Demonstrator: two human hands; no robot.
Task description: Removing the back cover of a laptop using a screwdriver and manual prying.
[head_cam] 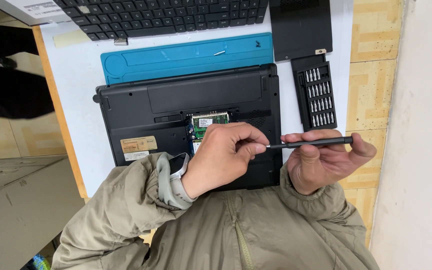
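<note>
right hand (326, 162) grips a screwdriver (312, 144) level above the upturned laptop (141, 112); left hand (224, 152) pinches its bit (268, 146). this looks like seating the bit. next, probably, tip down onto a screw, held steady.

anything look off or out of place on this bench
A panel is off the laptop, upside down, baring a green board. A loose small metal piece lies on the blue mat. Nothing looks spilled or broken.

Olive-khaki padded jacket (216, 230), front zip, elastic-gathered cuffs. Smartwatch (178, 164) with pale grey strap at left wrist. Both hands bare, no gloves.
</note>
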